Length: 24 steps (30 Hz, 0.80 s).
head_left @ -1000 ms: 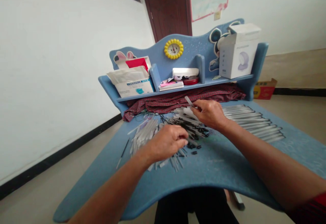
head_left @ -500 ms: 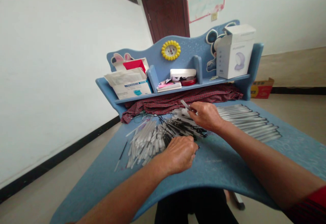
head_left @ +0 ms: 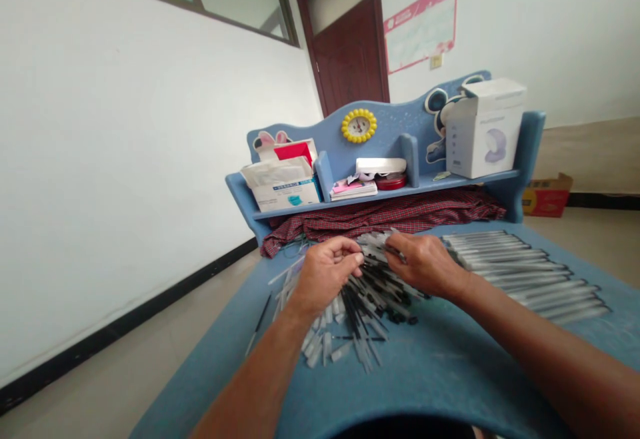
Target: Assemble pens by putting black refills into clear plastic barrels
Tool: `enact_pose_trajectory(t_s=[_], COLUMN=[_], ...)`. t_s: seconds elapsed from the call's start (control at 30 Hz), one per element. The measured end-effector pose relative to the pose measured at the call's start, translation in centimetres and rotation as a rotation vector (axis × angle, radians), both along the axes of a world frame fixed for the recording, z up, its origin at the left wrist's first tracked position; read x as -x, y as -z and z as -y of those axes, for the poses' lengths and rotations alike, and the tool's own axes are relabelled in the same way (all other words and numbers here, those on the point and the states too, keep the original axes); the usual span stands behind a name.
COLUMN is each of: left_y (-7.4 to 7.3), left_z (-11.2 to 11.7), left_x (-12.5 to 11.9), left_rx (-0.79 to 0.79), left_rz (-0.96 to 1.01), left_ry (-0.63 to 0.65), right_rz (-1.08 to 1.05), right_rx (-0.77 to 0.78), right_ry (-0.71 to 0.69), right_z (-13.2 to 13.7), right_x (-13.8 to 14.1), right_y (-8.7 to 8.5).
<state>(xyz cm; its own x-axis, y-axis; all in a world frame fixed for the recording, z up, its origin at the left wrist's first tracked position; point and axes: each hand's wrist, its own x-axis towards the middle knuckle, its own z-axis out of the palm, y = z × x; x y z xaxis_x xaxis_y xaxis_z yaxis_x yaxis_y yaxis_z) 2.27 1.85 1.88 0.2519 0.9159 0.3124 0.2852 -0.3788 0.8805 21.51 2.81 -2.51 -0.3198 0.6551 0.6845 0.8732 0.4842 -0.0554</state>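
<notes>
While spread in a loose fan, heaped at the middle of the blue worktop (head_left: pixel 450 359): pen parts (head_left: pixel 379 292), clear tubes (head_left: pixel 327 346) mixed with black pieces (head_left: pixel 353 309). Just brought up from the heap's near side, leaving it uncovered: left hand (head_left: pixel 325 272), fingertips drawn together, impossible to tell whether on anything. Opposite, near but apart: right hand (head_left: pixel 427 264), fingers curled, grip too blurred to tell. Hence, apparently, both now at work over one spot. Farther right, laid side by side: row of pens (head_left: pixel 530 272). Behind: checked cloth (head_left: pixel 390 215), then shelf (head_left: pixel 430 186) with white box (head_left: pixel 485 134).
</notes>
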Motion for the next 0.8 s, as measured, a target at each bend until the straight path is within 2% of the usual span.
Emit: enact_pose_trajectory(t_s=[0.17,0.37,0.6,0.8], left_y=[0.6,0.6,0.8,0.6], left_z=[-0.1,-0.2,-0.3,-0.3], left_x=[0.8,1.0,1.0,1.5], left_rx=[-0.032,-0.039,-0.110,-0.342], left_rz=[0.187,0.255,0.160,-0.101], left_ry=[-0.057,-0.070,-0.087,-0.086], right_rz=[0.064,0.111,0.140,0.170], right_rx=[-0.031,-0.006,0.011,0.038], right_ry=[-0.051,-0.039,-0.044,-0.037], right_z=[0.6,0.8,1.0,1.2], right_x=[0.8,1.1,1.3,1.4], right_y=[0.2,0.3,0.2,0.0])
